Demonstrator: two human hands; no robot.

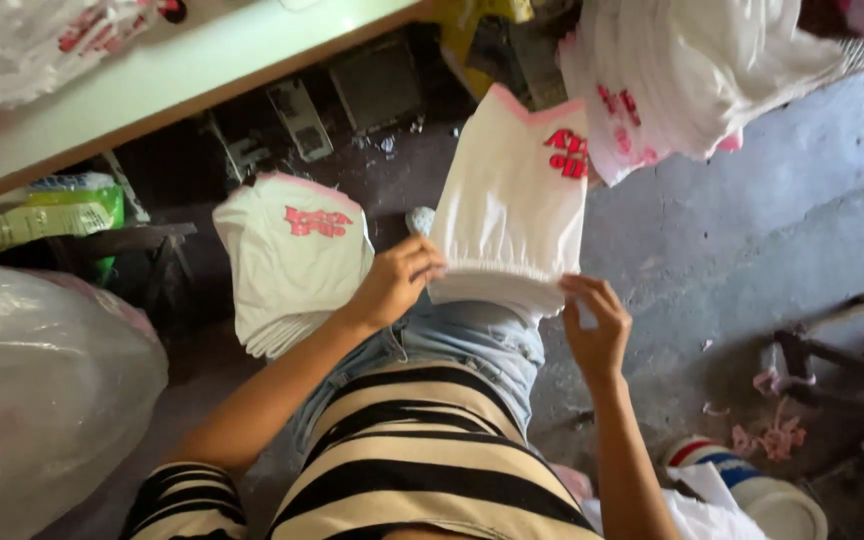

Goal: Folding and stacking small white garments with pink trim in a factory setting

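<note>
Her left grip pinched the near edge of a white garment stack at frame centre, on her lap. The right grip closed on its lower right corner. A second stack sat just left; more garments hung upper right.

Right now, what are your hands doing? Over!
Left hand and right hand both pinch the white garment stack on the lap. Second white stack beside the left. Nothing blocking.

Green-yellow printed plastic package lies under white table's front edge, left. Big clear plastic bag bulges below it, at left.
</note>
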